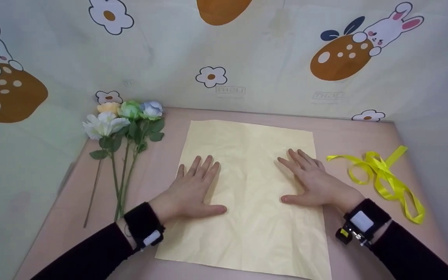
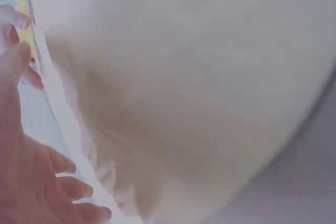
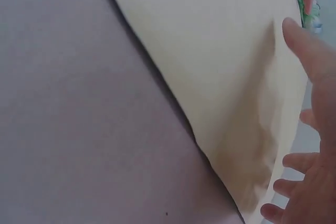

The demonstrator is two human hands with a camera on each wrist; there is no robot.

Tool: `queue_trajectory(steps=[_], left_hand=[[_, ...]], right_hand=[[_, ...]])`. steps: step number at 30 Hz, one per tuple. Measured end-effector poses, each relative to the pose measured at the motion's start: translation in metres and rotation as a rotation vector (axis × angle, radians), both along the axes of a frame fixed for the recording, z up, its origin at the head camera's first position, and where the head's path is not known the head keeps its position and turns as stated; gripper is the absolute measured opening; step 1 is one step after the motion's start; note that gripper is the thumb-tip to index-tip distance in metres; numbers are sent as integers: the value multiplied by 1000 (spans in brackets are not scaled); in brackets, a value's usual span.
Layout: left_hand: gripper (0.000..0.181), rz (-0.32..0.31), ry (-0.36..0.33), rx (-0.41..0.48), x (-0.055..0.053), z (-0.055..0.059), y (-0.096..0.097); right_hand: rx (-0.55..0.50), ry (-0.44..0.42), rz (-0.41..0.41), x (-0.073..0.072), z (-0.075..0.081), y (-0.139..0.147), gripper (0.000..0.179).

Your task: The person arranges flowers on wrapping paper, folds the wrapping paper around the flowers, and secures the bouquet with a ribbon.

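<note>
A cream sheet of wrapping paper (image 1: 251, 229), faintly creased, lies spread on the pink table. Over its left part, my left hand (image 1: 193, 190) has its fingers spread and its thumb pointing right. My right hand (image 1: 313, 184) is at the sheet's right edge, fingers spread toward the far side and thumb pointing left. Nothing is held in either hand. In the left wrist view the paper (image 2: 210, 77) fills most of the picture beside the left fingers (image 2: 73, 187). The right wrist view shows the paper's edge lying over the table, with the right thumb (image 3: 304, 45) above it.
Several artificial flowers (image 1: 130, 111), white, peach, green and blue, lie at the left with their stems toward me. A loose tangle of yellow ribbon (image 1: 383, 175) is at the right. Behind the pink table (image 1: 364, 134) hangs a rabbit-print cloth (image 1: 263, 54).
</note>
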State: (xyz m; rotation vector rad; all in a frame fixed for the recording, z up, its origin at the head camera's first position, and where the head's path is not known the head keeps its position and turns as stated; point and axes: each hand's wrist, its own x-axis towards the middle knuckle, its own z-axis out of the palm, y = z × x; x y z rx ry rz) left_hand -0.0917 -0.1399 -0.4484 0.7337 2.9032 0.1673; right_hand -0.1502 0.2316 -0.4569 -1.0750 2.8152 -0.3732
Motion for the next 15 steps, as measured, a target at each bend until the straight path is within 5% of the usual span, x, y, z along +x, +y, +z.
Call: queue_trajectory(steps=[8, 15], left_hand=[[115, 20, -31, 12, 2, -6, 5], [118, -10, -38, 33, 19, 4, 10]], right_hand=[[25, 53, -12, -7, -12, -1, 100], [40, 87, -2, -6, -16, 5, 96]])
